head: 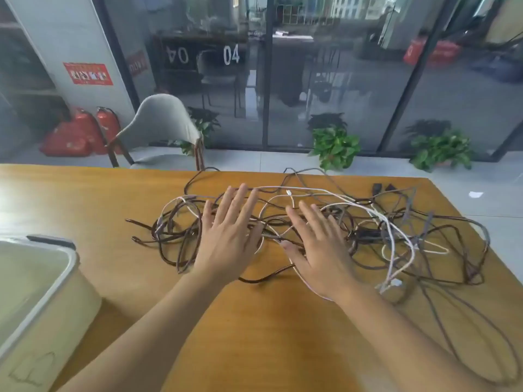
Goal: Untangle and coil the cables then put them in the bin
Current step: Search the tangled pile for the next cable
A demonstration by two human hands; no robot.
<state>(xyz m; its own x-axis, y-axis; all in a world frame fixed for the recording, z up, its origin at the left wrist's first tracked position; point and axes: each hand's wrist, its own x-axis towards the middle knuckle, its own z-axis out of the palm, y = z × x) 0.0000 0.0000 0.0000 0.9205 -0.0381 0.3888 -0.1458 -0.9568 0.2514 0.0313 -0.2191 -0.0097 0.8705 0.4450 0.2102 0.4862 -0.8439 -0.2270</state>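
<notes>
A loose tangle of dark brown, grey and white cables [390, 239] sprawls across the middle and right of the wooden table [254, 321]. My left hand [229, 236] lies flat, fingers straight and spread, palm down over the left-middle of the tangle. My right hand [319, 250] is likewise flat with spread fingers over the middle of the tangle. Neither hand grips a cable. A cream plastic bin [36, 301] stands at the table's near left corner, its inside looking bare.
A grey chair [161, 123] stands behind the table's far edge. Potted plants [336, 148] line a glass wall beyond. Red fire extinguishers [85, 131] sit on the floor at the far left. Bare tabletop lies between the bin and the cables.
</notes>
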